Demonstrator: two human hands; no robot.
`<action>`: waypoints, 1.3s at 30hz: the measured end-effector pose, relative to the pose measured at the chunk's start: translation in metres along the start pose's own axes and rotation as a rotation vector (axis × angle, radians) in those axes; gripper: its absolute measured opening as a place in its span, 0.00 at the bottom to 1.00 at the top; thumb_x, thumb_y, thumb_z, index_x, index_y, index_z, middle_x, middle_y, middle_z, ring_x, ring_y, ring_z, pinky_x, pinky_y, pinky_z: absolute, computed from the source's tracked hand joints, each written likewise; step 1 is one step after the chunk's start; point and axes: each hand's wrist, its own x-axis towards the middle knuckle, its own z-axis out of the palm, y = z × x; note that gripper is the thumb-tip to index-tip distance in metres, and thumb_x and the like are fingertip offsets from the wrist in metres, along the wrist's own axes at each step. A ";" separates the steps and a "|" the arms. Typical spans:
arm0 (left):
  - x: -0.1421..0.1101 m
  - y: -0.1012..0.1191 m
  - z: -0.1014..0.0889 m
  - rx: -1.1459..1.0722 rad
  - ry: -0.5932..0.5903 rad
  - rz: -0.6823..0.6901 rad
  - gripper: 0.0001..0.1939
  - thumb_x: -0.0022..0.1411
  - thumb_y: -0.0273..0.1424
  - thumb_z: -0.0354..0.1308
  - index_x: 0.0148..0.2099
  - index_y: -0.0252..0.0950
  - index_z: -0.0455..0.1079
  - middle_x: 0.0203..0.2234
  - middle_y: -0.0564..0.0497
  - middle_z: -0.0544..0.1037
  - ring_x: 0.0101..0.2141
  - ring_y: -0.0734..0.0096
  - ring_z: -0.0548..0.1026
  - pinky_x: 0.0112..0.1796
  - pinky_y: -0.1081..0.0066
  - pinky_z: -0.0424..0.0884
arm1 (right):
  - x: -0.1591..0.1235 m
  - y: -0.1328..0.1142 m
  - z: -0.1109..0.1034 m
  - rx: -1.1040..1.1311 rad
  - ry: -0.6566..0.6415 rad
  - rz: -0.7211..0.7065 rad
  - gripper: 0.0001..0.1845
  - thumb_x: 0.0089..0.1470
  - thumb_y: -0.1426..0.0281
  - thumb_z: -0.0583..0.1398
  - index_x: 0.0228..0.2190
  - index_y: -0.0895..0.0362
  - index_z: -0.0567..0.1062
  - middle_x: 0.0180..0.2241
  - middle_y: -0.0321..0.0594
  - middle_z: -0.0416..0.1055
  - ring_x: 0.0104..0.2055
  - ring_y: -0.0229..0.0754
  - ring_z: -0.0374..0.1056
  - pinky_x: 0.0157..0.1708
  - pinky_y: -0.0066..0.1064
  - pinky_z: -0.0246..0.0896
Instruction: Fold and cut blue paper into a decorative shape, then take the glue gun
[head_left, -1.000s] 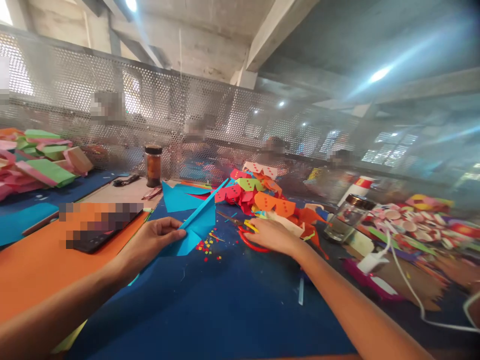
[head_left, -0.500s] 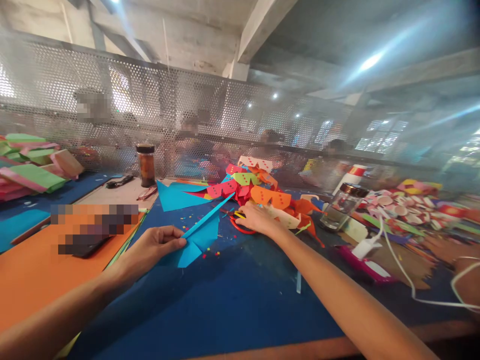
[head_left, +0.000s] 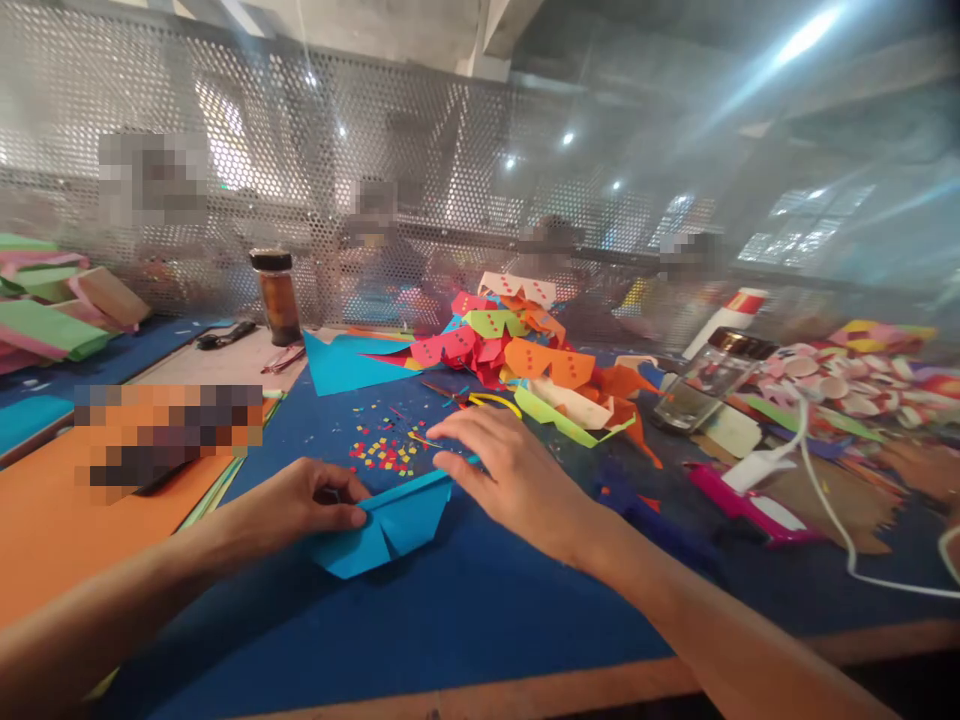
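Between thumb and fingers, my left hand [head_left: 326, 500] pinches a folded blue sheet of paper [head_left: 405, 525], which has a notch in its lower edge. My right hand [head_left: 517, 480] reaches over the right end of that paper with its fingers stretched and apart; whether the fingertips touch it I cannot tell. Just behind the right hand lie scissors [head_left: 495, 402] with yellow on the handle, partly hidden. Tiny red and yellow paper bits [head_left: 382, 450] are scattered beyond the folded paper.
A heap of cut colored paper shapes [head_left: 551, 362] lies behind my hands, beside a larger blue sheet [head_left: 352, 365]. A glass jar [head_left: 709, 380], a magenta object with a white cable [head_left: 750, 505], a dark-lidded bottle [head_left: 279, 300] and orange sheets [head_left: 45, 500] surround the blue table surface [head_left: 420, 640].
My right hand has moved back from the scissors and heap to the blue paper's right end. The blue paper, in my left hand, has tilted lower and flatter. The paper bits are now uncovered.
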 end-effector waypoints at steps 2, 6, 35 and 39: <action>0.002 0.000 0.003 -0.037 -0.063 -0.009 0.16 0.53 0.43 0.65 0.37 0.36 0.76 0.26 0.53 0.76 0.27 0.72 0.70 0.29 0.74 0.63 | -0.005 -0.005 0.005 -0.030 -0.121 -0.001 0.10 0.64 0.65 0.58 0.43 0.56 0.75 0.43 0.42 0.77 0.48 0.45 0.69 0.52 0.41 0.58; 0.006 0.007 0.009 0.003 -0.069 -0.012 0.14 0.50 0.39 0.66 0.37 0.36 0.76 0.24 0.56 0.73 0.26 0.74 0.69 0.28 0.75 0.62 | -0.010 -0.002 0.014 0.020 -0.314 0.079 0.08 0.64 0.67 0.59 0.36 0.55 0.77 0.37 0.37 0.78 0.43 0.42 0.71 0.46 0.37 0.59; 0.000 0.001 0.009 0.252 0.098 0.103 0.12 0.60 0.38 0.54 0.39 0.39 0.75 0.34 0.52 0.79 0.36 0.65 0.75 0.37 0.68 0.68 | -0.026 -0.018 0.031 -0.186 -0.283 -0.384 0.11 0.65 0.63 0.56 0.39 0.58 0.72 0.40 0.43 0.70 0.44 0.47 0.61 0.44 0.39 0.52; -0.002 0.000 0.012 0.373 0.153 0.093 0.10 0.61 0.37 0.55 0.39 0.42 0.76 0.34 0.54 0.81 0.36 0.65 0.76 0.36 0.69 0.68 | -0.028 -0.019 0.034 -0.141 -0.293 -0.337 0.10 0.66 0.66 0.55 0.36 0.57 0.72 0.37 0.41 0.71 0.41 0.45 0.62 0.44 0.37 0.52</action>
